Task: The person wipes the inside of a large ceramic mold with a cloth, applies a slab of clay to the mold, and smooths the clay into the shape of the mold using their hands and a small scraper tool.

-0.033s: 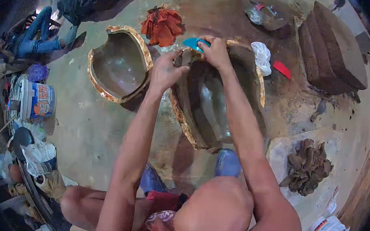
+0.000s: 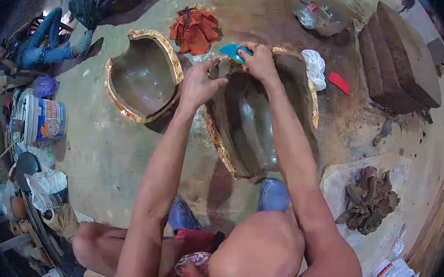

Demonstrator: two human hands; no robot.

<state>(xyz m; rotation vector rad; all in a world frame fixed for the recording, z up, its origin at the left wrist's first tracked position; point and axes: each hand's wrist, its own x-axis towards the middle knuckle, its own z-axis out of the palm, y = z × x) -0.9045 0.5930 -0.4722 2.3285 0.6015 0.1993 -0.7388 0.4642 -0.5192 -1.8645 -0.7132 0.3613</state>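
Observation:
My right hand (image 2: 260, 64) is closed on a flat blue scraper (image 2: 231, 51) with a curved edge, held at the far end of a large mould (image 2: 216, 140). This mould has a rough pale rim and a dark, wet clay lining (image 2: 248, 109) with a glossy hollow. At the mould's far left corner is my left hand (image 2: 200, 85), its thumb spread away from the bent fingers, partly hiding the rim there. A second, rounder clay-lined mould (image 2: 114, 91) lies to the left, with a notch in its far rim.
Beyond the moulds is a crumpled orange cloth (image 2: 194, 30). A white plastic bag (image 2: 314, 70) and a red scraper (image 2: 339, 83) lie right, before stacked clay blocks (image 2: 397, 64). Clay scraps (image 2: 370, 199) sit on a pale sheet. A bucket (image 2: 46, 120) stands left; another person (image 2: 50, 49) sits farther off.

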